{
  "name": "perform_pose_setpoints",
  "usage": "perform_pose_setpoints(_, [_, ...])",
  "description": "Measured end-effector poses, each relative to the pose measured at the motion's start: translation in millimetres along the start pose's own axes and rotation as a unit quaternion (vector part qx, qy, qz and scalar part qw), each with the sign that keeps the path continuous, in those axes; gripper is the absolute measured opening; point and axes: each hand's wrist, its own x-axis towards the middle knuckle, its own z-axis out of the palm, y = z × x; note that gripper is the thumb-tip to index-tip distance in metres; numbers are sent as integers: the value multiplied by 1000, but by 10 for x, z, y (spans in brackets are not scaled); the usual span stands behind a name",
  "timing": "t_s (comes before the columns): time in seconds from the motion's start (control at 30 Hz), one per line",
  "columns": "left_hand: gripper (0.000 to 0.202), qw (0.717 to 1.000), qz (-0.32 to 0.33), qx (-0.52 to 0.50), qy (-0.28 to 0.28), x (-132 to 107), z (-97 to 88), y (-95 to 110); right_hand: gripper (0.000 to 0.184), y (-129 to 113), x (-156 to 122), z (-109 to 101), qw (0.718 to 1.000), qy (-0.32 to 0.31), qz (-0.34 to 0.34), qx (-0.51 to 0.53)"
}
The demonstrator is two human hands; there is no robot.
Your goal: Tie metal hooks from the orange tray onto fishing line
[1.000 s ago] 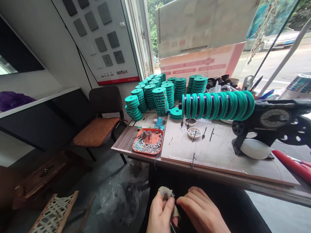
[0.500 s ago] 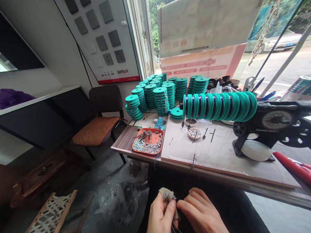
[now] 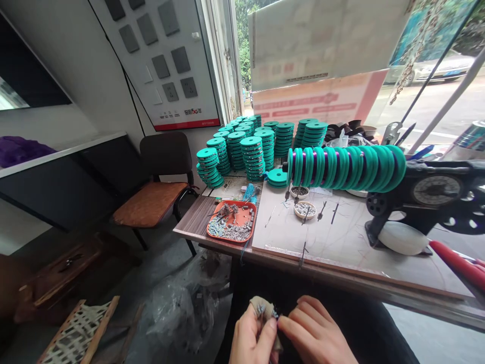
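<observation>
My left hand (image 3: pixel 252 333), low in the middle of the view, is closed with thumb against fingers. Between them is a small beige piece (image 3: pixel 261 306), perhaps cloth or a finger cover, with small silvery-blue metal bits (image 3: pixel 274 314) at the thumb tip. My right hand (image 3: pixel 316 333) is just right of it, fingers curled and the thumb and forefinger pinched close to those bits. Whatever sits in that pinch is too small to make out. Both hands are above a dark lap, in front of the table edge.
An orange tray (image 3: pixel 232 237) of small metal parts sits on the table (image 3: pixel 193 217). Stacks of green spools (image 3: pixel 252 156) stand behind it. Green rings on a rod (image 3: pixel 344 167) extend from a black machine (image 3: pixel 432 189). Two small bowls (image 3: pixel 305 211) and red-handled pliers (image 3: pixel 454 260) are nearby.
The view has shifted slightly. Both hands keep nearly the same pose, with the right fingertips still beside the left thumb.
</observation>
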Motion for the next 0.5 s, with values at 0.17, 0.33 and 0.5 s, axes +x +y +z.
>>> perform_pose_setpoints(0.17, [46,1000,-3,-18,1,-1,-2,-2,31,1,5,2,1000,3,-8,-4])
perform_pose_setpoints(0.33, [46,1000,-4,-4,-8,12,-27,-59,31,19,-29,22,1000,2,-8,-4])
perform_pose_setpoints(0.5, [38,1000,-9,-16,-12,34,-60,-121,26,50,-116,52,999,-30,-11,1])
